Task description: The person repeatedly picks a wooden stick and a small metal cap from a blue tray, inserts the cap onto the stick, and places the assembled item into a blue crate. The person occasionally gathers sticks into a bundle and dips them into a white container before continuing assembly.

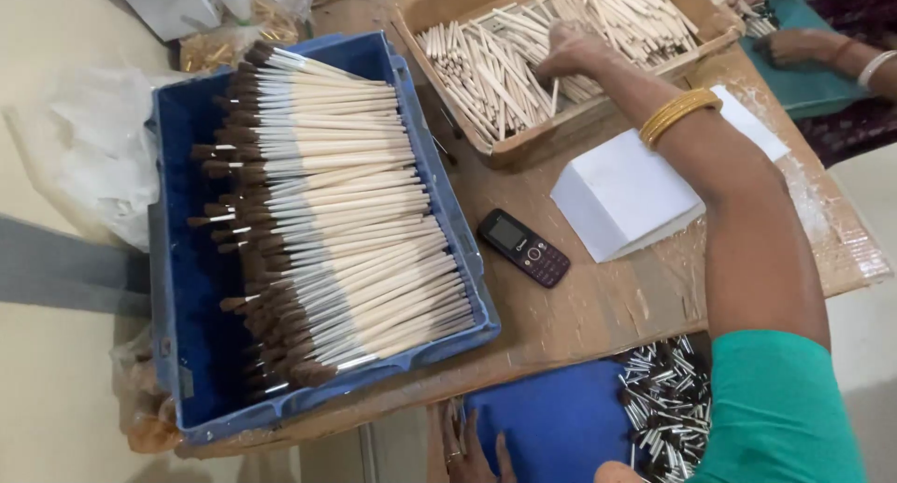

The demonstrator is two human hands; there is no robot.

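Observation:
My right hand (568,51) reaches far forward into a wooden tray (523,145) heaped with plain wooden sticks (486,67). Its fingers are curled down around a few sticks, and one stick pokes out beneath it. Gold bangles (677,112) circle that wrist and the sleeve is green. At the bottom edge my left hand (467,453) lies flat, fingers apart, with a ring on one finger. It rests beside a low blue tray (551,422) holding a pile of small metal ferrules (668,408).
A blue crate (187,259) on the left is packed with rows of finished brushes (336,212), bristles pointing left. A dark keypad phone (523,248) and a white paper block (626,193) lie on the brown table. Another person's hands (794,44) work at the top right. Plastic bags (93,147) sit at the left.

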